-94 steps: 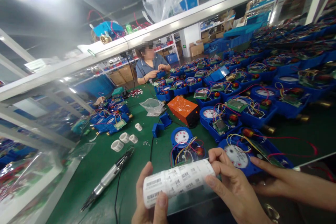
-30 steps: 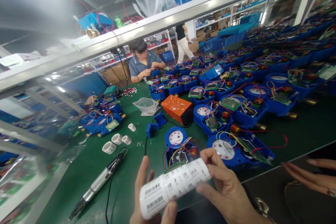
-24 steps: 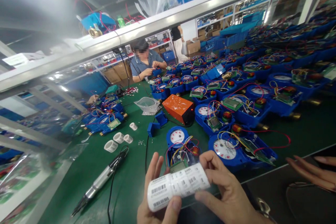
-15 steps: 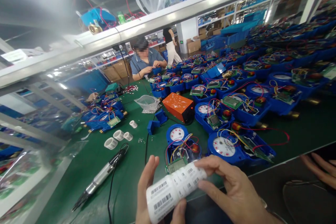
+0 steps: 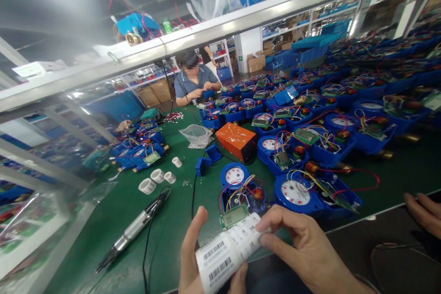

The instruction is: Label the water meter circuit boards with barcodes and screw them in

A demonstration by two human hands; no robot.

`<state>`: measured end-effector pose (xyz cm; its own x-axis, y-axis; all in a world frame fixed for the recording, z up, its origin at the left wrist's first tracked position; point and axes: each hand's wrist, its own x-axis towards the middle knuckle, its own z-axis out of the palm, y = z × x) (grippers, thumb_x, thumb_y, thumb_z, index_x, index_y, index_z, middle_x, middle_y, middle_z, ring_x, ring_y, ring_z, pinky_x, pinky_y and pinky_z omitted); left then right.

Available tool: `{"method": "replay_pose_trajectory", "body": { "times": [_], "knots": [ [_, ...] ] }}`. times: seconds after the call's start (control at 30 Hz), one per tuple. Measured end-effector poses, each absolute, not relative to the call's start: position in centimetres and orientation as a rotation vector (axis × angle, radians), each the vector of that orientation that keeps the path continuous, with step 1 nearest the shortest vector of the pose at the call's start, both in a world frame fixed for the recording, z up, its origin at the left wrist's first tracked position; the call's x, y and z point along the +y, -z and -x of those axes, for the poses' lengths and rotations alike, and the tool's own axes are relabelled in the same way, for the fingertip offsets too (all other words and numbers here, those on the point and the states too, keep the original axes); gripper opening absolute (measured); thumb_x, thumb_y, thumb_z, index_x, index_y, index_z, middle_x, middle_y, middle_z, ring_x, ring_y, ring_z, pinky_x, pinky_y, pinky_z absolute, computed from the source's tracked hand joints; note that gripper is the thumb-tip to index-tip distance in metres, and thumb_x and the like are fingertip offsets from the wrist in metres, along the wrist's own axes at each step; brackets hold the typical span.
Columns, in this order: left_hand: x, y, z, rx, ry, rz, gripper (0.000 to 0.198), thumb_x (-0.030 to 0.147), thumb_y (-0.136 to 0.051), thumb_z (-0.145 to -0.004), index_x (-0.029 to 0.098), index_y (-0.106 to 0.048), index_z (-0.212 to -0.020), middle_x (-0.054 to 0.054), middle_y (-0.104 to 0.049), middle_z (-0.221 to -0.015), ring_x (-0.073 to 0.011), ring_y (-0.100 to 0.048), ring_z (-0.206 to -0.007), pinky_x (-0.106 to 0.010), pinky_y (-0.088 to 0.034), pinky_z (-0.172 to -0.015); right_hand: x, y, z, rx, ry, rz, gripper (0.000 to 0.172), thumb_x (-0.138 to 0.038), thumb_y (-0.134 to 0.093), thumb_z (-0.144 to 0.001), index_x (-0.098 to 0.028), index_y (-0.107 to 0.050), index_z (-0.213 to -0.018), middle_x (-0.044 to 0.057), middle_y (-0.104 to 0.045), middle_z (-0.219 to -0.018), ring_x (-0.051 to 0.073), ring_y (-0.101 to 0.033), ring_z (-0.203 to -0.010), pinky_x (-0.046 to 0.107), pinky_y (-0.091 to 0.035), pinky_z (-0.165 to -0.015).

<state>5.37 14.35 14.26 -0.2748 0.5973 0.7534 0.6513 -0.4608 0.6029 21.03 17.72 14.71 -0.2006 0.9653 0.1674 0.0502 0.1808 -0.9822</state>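
Observation:
A white roll of barcode labels (image 5: 223, 252) lies tilted across my left hand (image 5: 190, 255), whose thumb stands up on one side while fingers curl beneath. The thumb and forefinger of my right hand (image 5: 303, 245) pinch the roll's upper right end, where small labels run in rows. Just beyond the roll is a blue water meter (image 5: 234, 175) with a white dial, coloured wires and a small green display board (image 5: 234, 216). The roll partly covers that board's lower edge. A second open blue meter (image 5: 294, 192) sits to the right.
At left lie an electric screwdriver (image 5: 132, 229) with a black cable and several small label rolls (image 5: 147, 186). An orange box (image 5: 236, 140) and a clear bag (image 5: 195, 135) stand farther back. Rows of meters fill the right. A co-worker (image 5: 196, 80) sits opposite; another person's hand (image 5: 425, 213) shows at right.
The label roll has turned slightly in my hands and moved a little right and down, showing more of the display board. The standing person behind has shifted left, behind the seated co-worker.

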Motion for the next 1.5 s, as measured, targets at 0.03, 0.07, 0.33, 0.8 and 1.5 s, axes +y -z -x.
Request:
{"method": "replay_pose_trajectory", "body": {
  "times": [0.03, 0.07, 0.33, 0.8, 1.5],
  "knots": [
    [14.4, -14.3, -5.4, -1.605, 1.881, 1.853, 0.009, 0.022, -0.065, -0.074, 0.022, -0.063, -0.065, -0.003, -0.052, -0.137, -0.0282, -0.056, -0.118, -0.036, -0.052, -0.092, 17.7, -14.7, -21.0, -1.48, -1.177, 1.035, 0.004, -0.025, -0.069, -0.079, -0.021, -0.071, -0.077, -0.001, -0.065, -0.071, 0.013, -0.061, -0.067, 0.021, -0.051, -0.062],
    [14.3, -14.2, -5.4, -1.611, 1.88, 1.841, 0.01, 0.023, -0.065, -0.074, 0.022, -0.063, -0.064, -0.003, -0.053, -0.137, -0.0284, -0.055, -0.119, -0.036, -0.052, -0.091, 17.7, -14.7, -20.9, -1.485, -1.165, 1.039, 0.005, -0.024, -0.069, -0.079, -0.021, -0.069, -0.075, -0.001, -0.064, -0.07, 0.013, -0.061, -0.066, 0.021, -0.05, -0.062],
    [13.4, -14.3, -3.5, -1.572, 1.616, 1.875, 0.012, 0.024, -0.077, -0.066, 0.023, -0.067, -0.072, -0.006, -0.049, -0.141, -0.0327, -0.053, -0.122, -0.046, -0.045, -0.1, 17.4, -14.4, -19.8, -1.537, -1.206, 1.001, 0.016, -0.033, -0.063, -0.086, -0.02, -0.062, -0.075, -0.001, -0.06, -0.072, 0.014, -0.056, -0.07, 0.023, -0.046, -0.065],
    [15.1, -19.7, 4.7, -1.279, 1.012, 1.994, 0.017, 0.015, -0.071, -0.077, 0.019, -0.066, -0.093, -0.009, -0.043, -0.148, -0.0302, -0.042, -0.134, -0.053, -0.031, -0.112, 21.1, -19.1, -17.8, -1.683, -1.143, 0.966, 0.025, -0.039, -0.049, -0.094, -0.022, -0.051, -0.076, 0.001, -0.05, -0.086, 0.016, -0.049, -0.079, 0.026, -0.041, -0.068],
    [29.7, -19.1, 5.2, -2.164, 1.039, 2.491, 0.028, 0.043, -0.046, -0.093, 0.024, -0.063, -0.103, -0.003, -0.067, -0.102, -0.0188, -0.061, -0.096, -0.03, -0.047, -0.084, 25.7, -17.3, -18.8, -0.891, -1.657, 0.952, 0.032, -0.049, -0.068, -0.077, -0.02, -0.071, -0.09, 0.002, -0.058, -0.083, 0.016, -0.042, -0.075, 0.03, -0.035, -0.072]
  ]
}}
